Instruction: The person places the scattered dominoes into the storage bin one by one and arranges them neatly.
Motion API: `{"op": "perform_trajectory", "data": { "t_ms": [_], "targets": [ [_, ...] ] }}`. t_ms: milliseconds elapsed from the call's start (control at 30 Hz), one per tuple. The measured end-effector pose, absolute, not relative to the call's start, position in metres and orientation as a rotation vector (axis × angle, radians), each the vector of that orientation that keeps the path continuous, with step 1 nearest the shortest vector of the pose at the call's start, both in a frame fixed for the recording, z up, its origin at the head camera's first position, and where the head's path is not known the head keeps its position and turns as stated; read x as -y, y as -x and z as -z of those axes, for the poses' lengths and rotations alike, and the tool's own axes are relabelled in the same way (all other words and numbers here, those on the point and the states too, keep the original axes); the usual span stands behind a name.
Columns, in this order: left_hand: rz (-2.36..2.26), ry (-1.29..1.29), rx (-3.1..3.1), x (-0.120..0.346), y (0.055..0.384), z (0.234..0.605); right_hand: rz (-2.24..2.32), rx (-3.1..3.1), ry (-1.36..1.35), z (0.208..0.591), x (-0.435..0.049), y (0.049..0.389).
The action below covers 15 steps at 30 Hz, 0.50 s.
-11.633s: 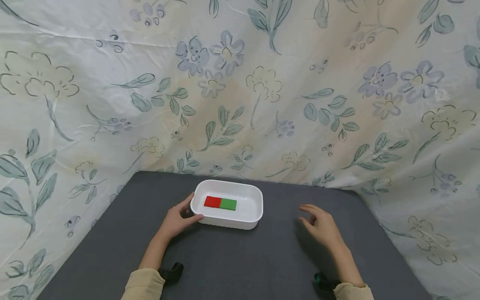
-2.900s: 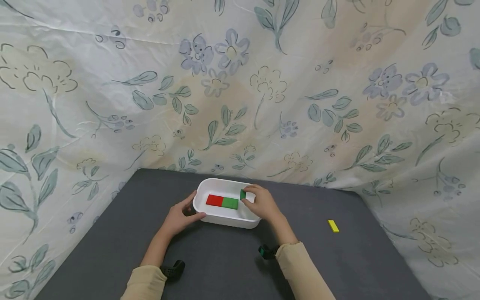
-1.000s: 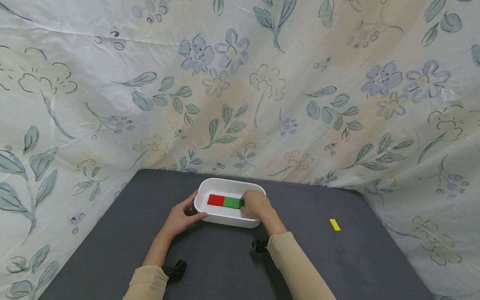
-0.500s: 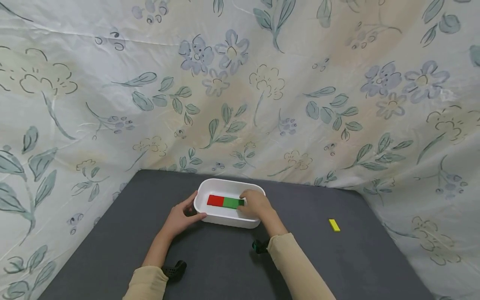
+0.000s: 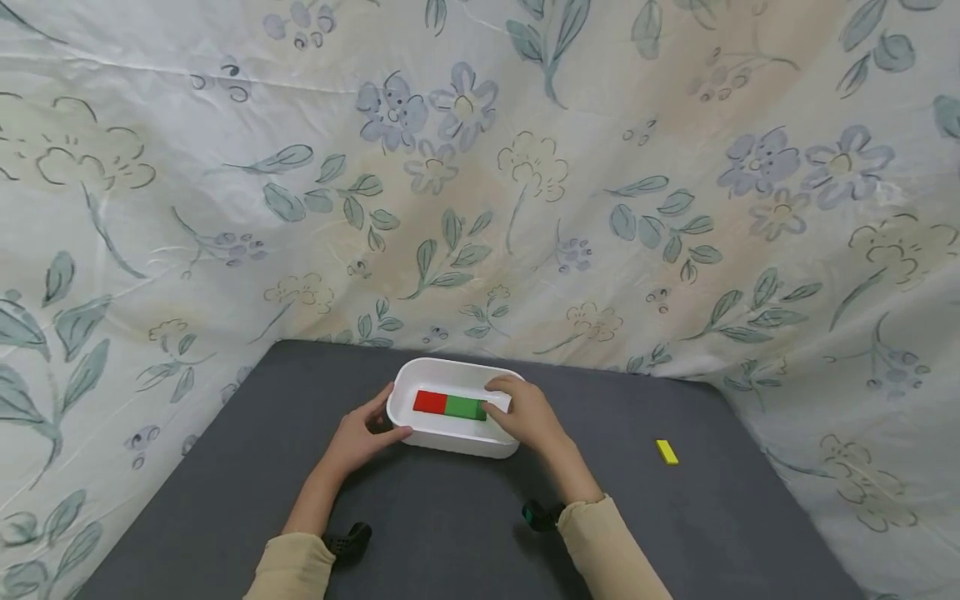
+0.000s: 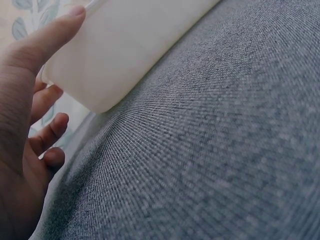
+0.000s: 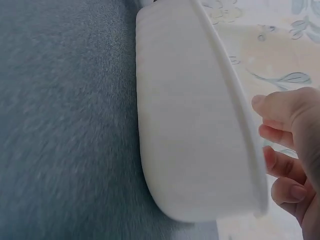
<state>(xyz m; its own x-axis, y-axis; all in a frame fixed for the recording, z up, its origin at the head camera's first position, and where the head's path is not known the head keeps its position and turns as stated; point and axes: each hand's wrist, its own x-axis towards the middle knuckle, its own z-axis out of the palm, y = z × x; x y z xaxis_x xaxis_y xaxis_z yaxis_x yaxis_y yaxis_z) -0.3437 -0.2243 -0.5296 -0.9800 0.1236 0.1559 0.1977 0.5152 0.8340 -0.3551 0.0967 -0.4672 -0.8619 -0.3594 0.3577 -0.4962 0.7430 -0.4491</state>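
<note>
A white plastic box (image 5: pixel 450 442) stands on the dark table. My left hand (image 5: pixel 356 437) holds its left end, thumb on the front rim and fingers round the side; the left wrist view shows the thumb (image 6: pixel 55 37) at the box's edge. Inside lie a flat red block (image 5: pixel 429 402), a green block (image 5: pixel 460 407) touching it, and a darker green block (image 5: pixel 481 410) at the right end of that row. My right hand (image 5: pixel 528 412) is over the box's right end, thumb and fingers apart, holding nothing. In the right wrist view its fingers (image 7: pixel 285 167) are loosely bent beside the rim.
A yellow block (image 5: pixel 667 452) lies on the grey cloth-covered table (image 5: pixel 450 533) to the right of the box. A floral curtain (image 5: pixel 480 208) hangs behind and at both sides of the table. Both wrists carry a black strap device (image 5: pixel 348 542).
The right hand set the dark green block down beside the green one, let it go and drew back slightly right. The left hand kept its hold on the box.
</note>
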Motion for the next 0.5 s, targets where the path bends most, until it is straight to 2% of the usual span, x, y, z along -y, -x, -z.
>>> {"op": "perform_trajectory", "data": {
  "t_ms": [500],
  "targets": [
    [1.498,0.274,2.665,0.224,0.343,0.530,-0.779,2.620,-0.463,0.478,-0.173,0.321]
  ]
}}
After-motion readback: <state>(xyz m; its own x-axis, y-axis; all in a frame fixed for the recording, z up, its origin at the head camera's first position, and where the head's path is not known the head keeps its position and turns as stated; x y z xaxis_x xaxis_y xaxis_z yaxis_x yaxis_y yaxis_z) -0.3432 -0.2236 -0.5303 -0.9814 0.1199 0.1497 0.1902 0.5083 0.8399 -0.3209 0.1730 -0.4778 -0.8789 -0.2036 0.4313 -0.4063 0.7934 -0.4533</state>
